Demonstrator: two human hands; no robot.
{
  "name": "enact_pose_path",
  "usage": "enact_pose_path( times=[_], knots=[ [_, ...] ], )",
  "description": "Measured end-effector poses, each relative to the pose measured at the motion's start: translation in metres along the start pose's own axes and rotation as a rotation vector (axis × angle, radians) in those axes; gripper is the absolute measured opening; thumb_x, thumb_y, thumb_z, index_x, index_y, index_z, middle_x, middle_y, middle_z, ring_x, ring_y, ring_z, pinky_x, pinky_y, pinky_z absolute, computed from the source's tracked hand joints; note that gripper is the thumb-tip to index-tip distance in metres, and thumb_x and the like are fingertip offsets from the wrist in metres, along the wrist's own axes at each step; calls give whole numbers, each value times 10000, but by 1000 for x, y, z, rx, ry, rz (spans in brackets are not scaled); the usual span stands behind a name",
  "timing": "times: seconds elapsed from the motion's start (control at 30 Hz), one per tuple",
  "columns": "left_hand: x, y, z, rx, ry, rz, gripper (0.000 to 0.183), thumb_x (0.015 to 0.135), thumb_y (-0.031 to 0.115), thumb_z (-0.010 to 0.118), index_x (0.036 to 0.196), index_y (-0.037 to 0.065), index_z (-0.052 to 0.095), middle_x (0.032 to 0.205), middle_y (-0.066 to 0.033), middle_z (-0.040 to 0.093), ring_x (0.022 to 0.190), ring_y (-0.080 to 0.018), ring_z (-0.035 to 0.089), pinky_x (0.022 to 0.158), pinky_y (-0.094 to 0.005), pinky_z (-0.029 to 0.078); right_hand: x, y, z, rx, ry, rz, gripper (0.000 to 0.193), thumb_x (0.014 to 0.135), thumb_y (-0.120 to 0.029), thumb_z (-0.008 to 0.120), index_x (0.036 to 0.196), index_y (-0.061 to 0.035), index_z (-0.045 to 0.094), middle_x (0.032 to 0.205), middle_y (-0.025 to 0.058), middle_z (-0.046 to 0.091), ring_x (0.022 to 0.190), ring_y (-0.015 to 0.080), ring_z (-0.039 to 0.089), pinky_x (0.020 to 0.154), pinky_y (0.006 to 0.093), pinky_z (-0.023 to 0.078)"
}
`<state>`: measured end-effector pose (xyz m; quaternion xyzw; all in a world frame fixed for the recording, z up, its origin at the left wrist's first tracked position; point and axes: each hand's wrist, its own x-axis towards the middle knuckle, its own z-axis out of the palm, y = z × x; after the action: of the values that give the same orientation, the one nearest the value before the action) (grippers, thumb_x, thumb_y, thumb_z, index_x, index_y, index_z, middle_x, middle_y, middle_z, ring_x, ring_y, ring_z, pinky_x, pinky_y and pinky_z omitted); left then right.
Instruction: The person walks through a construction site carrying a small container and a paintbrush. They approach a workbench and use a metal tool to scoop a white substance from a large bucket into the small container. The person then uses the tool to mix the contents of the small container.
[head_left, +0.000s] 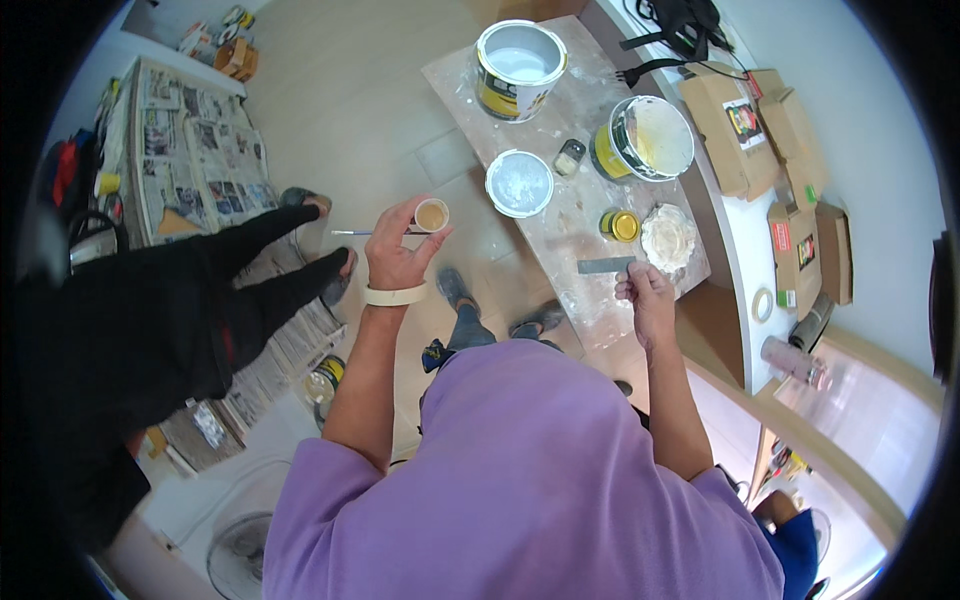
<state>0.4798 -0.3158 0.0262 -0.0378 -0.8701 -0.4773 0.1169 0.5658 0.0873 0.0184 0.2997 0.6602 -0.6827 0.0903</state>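
My left hand (396,258) is closed round a small cup (432,215) with tan stuff inside. The same fingers hold a thin paintbrush (352,233), its tip pointing left. Round that wrist sits a cream ring (395,295) that looks like a roll of tape. Over the near right part of the paint-spattered board (575,305), my right hand (652,305) pinches one end of a flat dark grey strip (604,265). Just beyond that hand are a small yellow-lidded tin (620,225) and a white, crumpled-looking round dish (668,238).
On the board stand an open paint bucket (520,90), a second bucket (612,150), a pale round lid (520,184) and a small dark jar (570,157). Cardboard boxes (735,135) line the right ledge. A person in black (150,300) stands left, beside newspaper-covered surface (215,150).
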Motion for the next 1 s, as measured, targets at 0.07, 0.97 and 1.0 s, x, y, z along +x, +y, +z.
enact_pose_path(
  times=[0.07, 0.97, 1.0],
  knots=[
    [16, -4, -7, -17, -11, 58, 497, 814, 147, 921, 1267, 62, 733, 1154, -133, 759, 971, -284, 731, 854, -387, 596, -2, -17, 19, 32, 38, -42, 251, 1081, -259, 670, 1092, -11, 706, 930, 80, 726, 784, 150, 667, 755, 297, 561],
    [245, -55, -27, 57, -355, 189, 530, 813, 137, 918, 1305, 59, 733, 1152, -130, 764, 1008, -285, 716, 889, -388, 572, 307, -173, 242, -747, 260, -609, 217, 956, -206, 690, 1046, -39, 795, 983, 259, 763, 880, 406, 765, 818, 470, 599],
    [255, -59, -23, 52, -369, 235, 523, 825, 144, 917, 1308, 59, 733, 1148, -121, 764, 980, -259, 715, 861, -370, 574, 317, -173, 249, -830, 253, -574, 217, 952, -197, 676, 1037, -38, 795, 982, 265, 763, 887, 418, 762, 828, 488, 601]
  ],
)
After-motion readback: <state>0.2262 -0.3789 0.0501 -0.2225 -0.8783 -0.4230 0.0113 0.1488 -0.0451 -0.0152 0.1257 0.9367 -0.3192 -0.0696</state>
